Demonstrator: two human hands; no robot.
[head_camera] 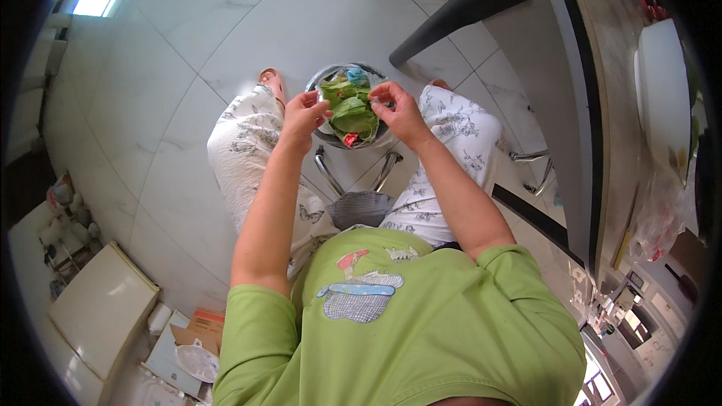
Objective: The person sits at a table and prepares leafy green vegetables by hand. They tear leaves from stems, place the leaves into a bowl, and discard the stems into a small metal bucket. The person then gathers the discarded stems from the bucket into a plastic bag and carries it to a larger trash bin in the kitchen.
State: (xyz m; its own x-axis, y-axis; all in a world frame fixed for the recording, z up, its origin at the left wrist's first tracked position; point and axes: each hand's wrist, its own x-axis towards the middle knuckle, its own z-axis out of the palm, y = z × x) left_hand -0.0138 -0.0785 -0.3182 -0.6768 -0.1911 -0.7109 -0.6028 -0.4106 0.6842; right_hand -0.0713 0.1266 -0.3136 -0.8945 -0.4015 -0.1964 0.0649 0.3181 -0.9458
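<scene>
A round bin lined with a clear plastic bag (373, 141) stands on the floor between my knees. Green leaves (352, 113) fill much of it, along with a red scrap (351, 139) near its closer side and a blue crumpled piece (357, 75) at its far side. My left hand (306, 115) is over the bin's left rim, fingers bent. Over the right part of the bin is my right hand (395, 110), thumb and fingertips close together. Whether either hand pinches a small bit of leaf or plastic is too small to tell.
On the right, a table (612, 124) bears a white dish (665, 96) and a clear plastic bag (660, 214). Its black leg (468, 11) slants towards the bin. Chrome chair legs (388, 172) stand below me. A cardboard box (206, 327) lies at lower left.
</scene>
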